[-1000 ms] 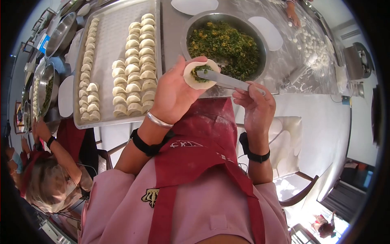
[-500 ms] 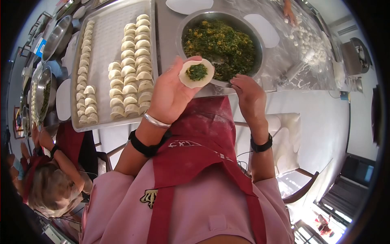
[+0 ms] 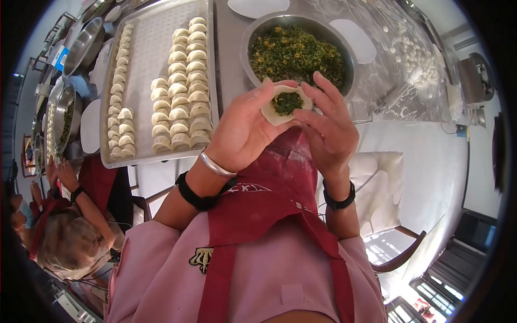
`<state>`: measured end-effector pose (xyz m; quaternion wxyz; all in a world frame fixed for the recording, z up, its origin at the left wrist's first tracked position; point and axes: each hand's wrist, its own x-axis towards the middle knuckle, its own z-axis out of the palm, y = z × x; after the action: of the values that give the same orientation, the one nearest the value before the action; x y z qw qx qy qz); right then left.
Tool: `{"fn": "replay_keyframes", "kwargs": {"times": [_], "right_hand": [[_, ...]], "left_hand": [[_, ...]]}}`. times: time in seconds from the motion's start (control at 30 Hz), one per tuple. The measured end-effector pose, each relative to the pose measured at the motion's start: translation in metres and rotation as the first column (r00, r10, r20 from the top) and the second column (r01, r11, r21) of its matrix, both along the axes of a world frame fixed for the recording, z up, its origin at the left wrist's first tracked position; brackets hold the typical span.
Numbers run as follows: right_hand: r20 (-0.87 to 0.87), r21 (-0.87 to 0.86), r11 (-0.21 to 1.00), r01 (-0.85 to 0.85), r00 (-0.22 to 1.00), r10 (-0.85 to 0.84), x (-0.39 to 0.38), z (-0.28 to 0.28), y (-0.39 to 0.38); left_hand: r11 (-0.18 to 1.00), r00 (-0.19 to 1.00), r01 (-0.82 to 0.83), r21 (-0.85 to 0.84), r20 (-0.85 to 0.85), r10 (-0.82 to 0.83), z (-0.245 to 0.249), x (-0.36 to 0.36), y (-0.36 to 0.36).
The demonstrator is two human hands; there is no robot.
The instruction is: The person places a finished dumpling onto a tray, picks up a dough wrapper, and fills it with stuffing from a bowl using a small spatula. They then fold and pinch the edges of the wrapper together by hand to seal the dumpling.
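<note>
A round dumpling wrapper (image 3: 269,111) lies across the fingers of my left hand (image 3: 242,126), with its thumb at the upper left edge. Chopped green filling (image 3: 287,103) sits in the middle of the dough. My right hand (image 3: 331,126) has come up to the wrapper's right side, and its fingers pinch the dough edge there. Just beyond both hands stands a metal bowl (image 3: 245,62) of green and yellow filling (image 3: 296,51). To the left, a metal tray (image 3: 148,59) carries rows of folded dumplings (image 3: 186,81).
Floury dough pieces (image 3: 417,64) are scattered on the metal table (image 3: 371,13) at the far right. White plastic pieces (image 3: 353,40) lie beside the bowl. At the left, another person (image 3: 75,237) works near more bowls (image 3: 83,48). A chair (image 3: 401,247) stands below right.
My right hand has moved from the bowl's near rim to the wrapper and now touches its edge. My left hand has shifted slightly right and down with the filled wrapper.
</note>
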<state>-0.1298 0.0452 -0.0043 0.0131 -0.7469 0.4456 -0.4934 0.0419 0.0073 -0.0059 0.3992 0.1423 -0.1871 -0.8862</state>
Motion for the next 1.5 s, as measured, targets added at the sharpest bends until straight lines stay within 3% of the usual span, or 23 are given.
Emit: {"fn": "replay_keyframes", "kwargs": {"times": [0.07,0.17,0.37,0.47,0.5,0.67,0.87,1.07,1.27,1.37,1.5], "right_hand": [[0.023,-0.009,1.0,0.027,0.999,-0.027,0.002,0.0,-0.002],[0.158,0.009,0.998,0.054,0.986,-0.055,0.009,0.0,-0.005],[0.274,0.025,0.997,0.068,0.959,-0.072,0.019,-0.002,-0.009],[0.274,0.002,0.998,0.055,0.96,-0.054,0.02,-0.007,-0.013],[0.346,0.069,0.996,0.06,0.935,-0.081,0.022,-0.007,-0.012],[0.567,0.269,0.961,0.066,0.795,-0.214,0.035,-0.001,0.002],[0.766,0.417,0.904,-0.097,0.573,-0.292,0.049,-0.002,0.01],[0.838,0.349,0.927,-0.139,0.489,-0.242,0.054,-0.004,0.01],[0.755,0.287,0.958,0.019,0.611,-0.238,0.055,-0.011,0.007],[0.665,0.157,0.987,0.031,0.736,-0.129,0.047,-0.013,0.004],[0.549,0.18,0.984,0.011,0.828,-0.11,0.036,-0.015,0.003]], "left_hand": [[0.995,0.999,-0.02,-0.093,0.024,0.022,0.0,-0.001,0.005],[0.936,0.968,0.006,-0.351,0.237,0.083,0.008,-0.005,0.012],[0.885,0.892,-0.08,-0.459,0.364,0.269,0.007,-0.009,0.018],[0.876,0.882,-0.073,-0.477,0.38,0.281,0.001,-0.01,0.015],[0.877,0.886,-0.09,-0.471,0.365,0.287,-0.002,-0.01,0.013],[0.865,0.917,-0.214,-0.453,0.212,0.337,-0.006,-0.009,0.01],[0.8,0.829,-0.345,-0.491,0.24,0.504,-0.01,-0.01,0.016],[0.812,0.816,-0.423,-0.402,0.221,0.535,-0.013,-0.015,0.021],[0.81,0.822,-0.377,-0.449,0.239,0.516,-0.018,-0.014,0.024],[0.821,0.83,-0.344,-0.456,0.262,0.493,-0.015,-0.012,0.027],[0.823,0.827,-0.327,-0.465,0.281,0.488,-0.017,-0.01,0.027]]}}
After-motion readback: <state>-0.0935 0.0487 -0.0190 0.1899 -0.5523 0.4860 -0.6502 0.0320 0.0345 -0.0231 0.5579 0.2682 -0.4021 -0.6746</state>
